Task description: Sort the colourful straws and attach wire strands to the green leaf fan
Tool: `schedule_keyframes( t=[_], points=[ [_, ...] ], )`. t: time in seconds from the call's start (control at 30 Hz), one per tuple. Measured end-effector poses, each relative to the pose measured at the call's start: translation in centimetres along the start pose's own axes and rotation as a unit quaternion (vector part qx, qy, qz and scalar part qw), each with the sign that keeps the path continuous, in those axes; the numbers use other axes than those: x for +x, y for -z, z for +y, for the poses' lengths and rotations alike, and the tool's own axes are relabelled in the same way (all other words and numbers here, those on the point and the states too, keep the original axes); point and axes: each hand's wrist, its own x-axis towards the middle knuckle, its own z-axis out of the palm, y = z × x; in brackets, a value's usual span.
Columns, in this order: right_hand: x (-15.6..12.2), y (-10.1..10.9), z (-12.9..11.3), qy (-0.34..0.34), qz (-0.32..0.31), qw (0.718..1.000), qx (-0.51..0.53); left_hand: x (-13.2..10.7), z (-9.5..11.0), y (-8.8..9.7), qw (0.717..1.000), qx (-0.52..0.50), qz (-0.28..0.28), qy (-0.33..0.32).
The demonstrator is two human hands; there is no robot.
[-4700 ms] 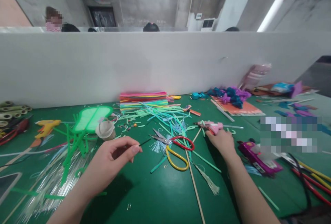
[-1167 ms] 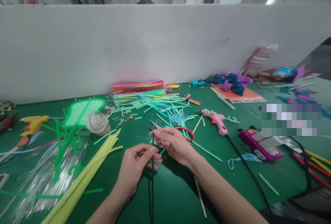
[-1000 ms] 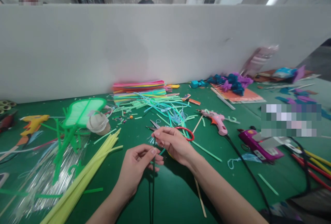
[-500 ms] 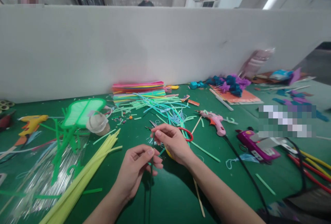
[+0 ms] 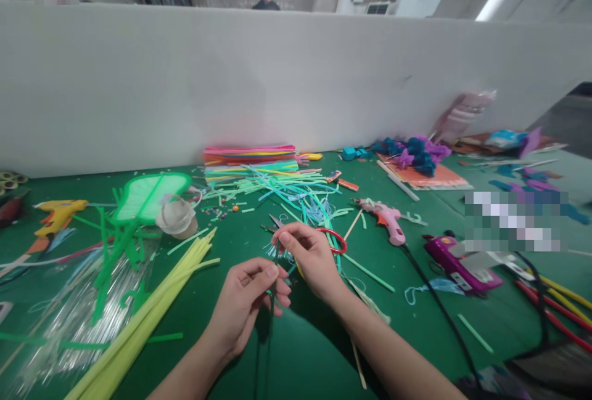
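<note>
Both my hands pinch a thin dark green wire stem (image 5: 272, 301) that runs upright over the green table (image 5: 287, 357). My left hand (image 5: 247, 301) grips it low between thumb and forefinger. My right hand (image 5: 308, 258) pinches its top end just above. Scissors with red and yellow handles (image 5: 333, 240) lie right behind my right hand. A wooden stick (image 5: 356, 357) passes under my right forearm.
A bundle of yellow pipe cleaners (image 5: 148, 320) lies at the left beside clear plastic strips (image 5: 69, 338) and green pieces. Cut coloured strips (image 5: 282, 193) pile up in the middle. A pink glue gun (image 5: 386, 218), a purple glue gun (image 5: 456, 261) and cables sit at the right. A yellow glue gun (image 5: 58, 215) lies far left. A white partition (image 5: 277, 79) stands behind the table.
Earlier my right hand was out by the pink glue gun and my left held the wire alone; since then both hands have stayed on the wire, barely shifting. The yellow pipe cleaners appeared at the left.
</note>
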Motion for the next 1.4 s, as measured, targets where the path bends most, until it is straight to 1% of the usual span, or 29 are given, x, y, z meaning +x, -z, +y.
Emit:
schedule_keyframes(
  t=[0.07, 0.13, 0.27, 0.33, 0.43, 0.5, 0.57, 0.63, 0.73, 0.8, 0.87, 0.93, 1.0, 1.07, 1.17, 1.3, 1.4],
  points=[
    [0.1, 0.0, 0.2, -0.049, -0.026, 0.996, 0.072, 0.0, 0.0, 0.0, 1.0, 0.003, 0.004, -0.008],
    [0.1, -0.1, 0.4, -0.082, -0.032, 0.989, 0.119, 0.0, 0.0, -0.1, 1.0, 0.004, 0.004, -0.01],
    [0.0, -0.4, 0.3, -0.111, -0.008, 0.984, 0.139, 0.0, -0.1, -0.2, 1.0, 0.008, 0.005, -0.014],
    [0.0, -0.2, 0.3, -0.151, -0.024, 0.975, 0.163, 0.0, -0.2, -0.1, 1.0, 0.013, 0.005, -0.018],
    [0.1, 0.2, 0.3, -0.216, -0.062, 0.952, 0.207, 0.0, -0.3, 0.0, 0.999, 0.022, 0.004, -0.024],
    [0.2, 0.5, 0.4, -0.235, -0.073, 0.944, 0.218, 0.0, -0.3, 0.0, 0.999, 0.028, 0.004, -0.026],
    [0.2, 0.5, 0.4, -0.232, -0.071, 0.948, 0.206, 0.0, -0.3, 0.0, 0.999, 0.036, 0.008, -0.027],
    [0.2, 0.3, 0.5, -0.208, -0.057, 0.96, 0.181, 0.1, -0.4, -0.1, 0.998, 0.049, 0.016, -0.03],
    [0.0, -0.2, 0.5, -0.139, -0.009, 0.984, 0.113, 0.4, -0.6, -0.1, 0.996, 0.076, 0.026, -0.037],
    [0.0, -0.3, 0.5, -0.113, 0.026, 0.991, 0.068, 0.6, -0.7, -0.1, 0.995, 0.091, 0.03, -0.04],
    [0.0, -0.2, 0.3, -0.139, 0.033, 0.987, 0.069, 0.6, -0.8, 0.0, 0.994, 0.097, 0.035, -0.041],
    [0.2, 0.1, -0.1, -0.188, 0.011, 0.977, 0.104, 0.7, -0.8, 0.1, 0.994, 0.095, 0.042, -0.043],
    [0.2, 0.4, -0.4, -0.21, -0.012, 0.971, 0.114, 0.7, -0.7, 0.2, 0.993, 0.092, 0.049, -0.047],
    [0.2, 0.5, -0.5, -0.198, -0.019, 0.976, 0.092, 0.7, -0.6, 0.2, 0.993, 0.09, 0.053, -0.048],
    [0.0, 0.4, -0.3, -0.169, -0.004, 0.983, 0.071, 0.8, -0.6, 0.3, 0.993, 0.089, 0.056, -0.044],
    [0.0, 0.2, 0.1, -0.154, 0.006, 0.986, 0.069, 0.7, -0.6, 0.3, 0.993, 0.093, 0.056, -0.039],
    [0.1, 0.2, 0.3, -0.131, 0.016, 0.99, 0.047, 0.7, -0.7, 0.2, 0.993, 0.102, 0.053, -0.036]
  ],
)
